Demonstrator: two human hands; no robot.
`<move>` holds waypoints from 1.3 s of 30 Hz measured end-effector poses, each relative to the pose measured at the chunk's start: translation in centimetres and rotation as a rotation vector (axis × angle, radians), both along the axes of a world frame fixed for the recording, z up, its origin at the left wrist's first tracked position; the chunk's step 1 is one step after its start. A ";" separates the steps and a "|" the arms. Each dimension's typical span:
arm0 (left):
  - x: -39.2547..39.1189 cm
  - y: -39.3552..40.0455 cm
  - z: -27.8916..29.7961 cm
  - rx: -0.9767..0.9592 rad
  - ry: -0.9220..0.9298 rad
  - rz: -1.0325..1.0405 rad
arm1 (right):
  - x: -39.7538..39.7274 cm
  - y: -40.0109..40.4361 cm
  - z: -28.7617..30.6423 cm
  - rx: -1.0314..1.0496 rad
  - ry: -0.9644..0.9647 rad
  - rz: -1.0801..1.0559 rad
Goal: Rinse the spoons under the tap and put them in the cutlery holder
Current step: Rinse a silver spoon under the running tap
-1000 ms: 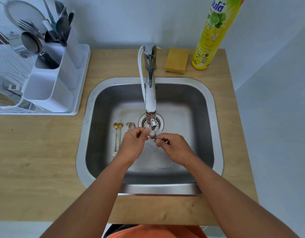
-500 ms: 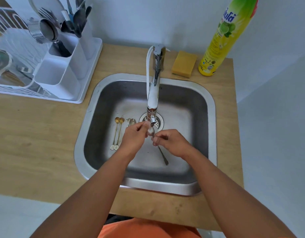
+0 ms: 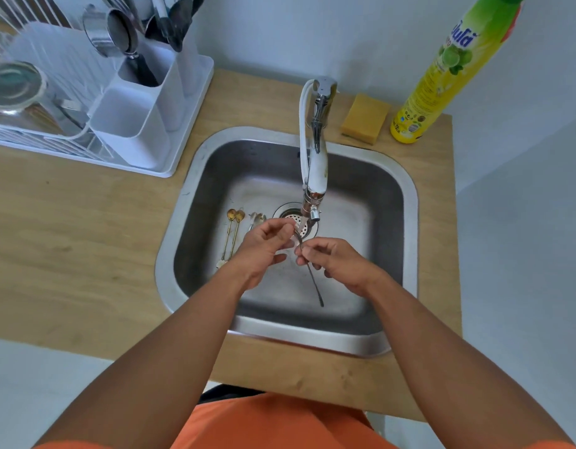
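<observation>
Spoons are the matter here, and one dark spoon (image 3: 307, 264) is being held under the tap (image 3: 314, 176) over the sink (image 3: 410, 202). The right hand (image 3: 337, 264) is pinching its handle near the neck with fingers curled, while the left hand (image 3: 262, 246) is pinching or rubbing the bowl end just below the spout; the bowl itself is hidden by the fingers, so I cannot tell exactly how it is gripped. The long axis of the spoon is running from the spout down toward the person, with the free handle tip pointing at the near wall of the sink. The cutlery holder (image 3: 140, 124) is standing far to the left and back on the counter, so the left hand is the nearer one for the coming transfer, I think. On the sink floor, left of the drain, two gold spoons (image 3: 231, 236) are lying side by side, and beside them probably two silver spoons (image 3: 257, 219) (partly covered by the left hand). One sponge (image 3: 364, 118) and one bottle of dish soap (image 3: 442, 79) are standing behind the sink.
</observation>
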State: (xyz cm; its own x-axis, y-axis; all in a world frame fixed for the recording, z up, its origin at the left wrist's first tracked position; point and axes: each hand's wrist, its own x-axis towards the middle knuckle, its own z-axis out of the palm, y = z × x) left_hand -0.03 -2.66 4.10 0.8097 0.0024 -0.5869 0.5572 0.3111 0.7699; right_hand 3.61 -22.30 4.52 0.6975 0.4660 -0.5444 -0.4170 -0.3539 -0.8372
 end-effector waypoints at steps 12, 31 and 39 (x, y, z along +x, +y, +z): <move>1.1 -1.0 0.9 0.585 -0.260 -0.111 | -1.0 0.7 -0.2 -0.047 -0.114 -0.112; -2.6 -4.1 -0.9 0.523 -0.021 -0.107 | 0.7 1.3 -1.3 -0.053 -0.070 -0.271; -4.1 -3.7 0.1 0.457 0.061 -0.192 | 1.1 2.9 -0.7 -0.063 -0.015 -0.371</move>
State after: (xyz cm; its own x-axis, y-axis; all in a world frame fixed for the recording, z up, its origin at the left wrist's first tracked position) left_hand -4.10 -6.32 4.17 0.7848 0.1242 -0.6071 0.6197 -0.1633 0.7677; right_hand 4.70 -19.44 3.80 0.8208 0.1463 -0.5521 -0.5141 -0.2318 -0.8258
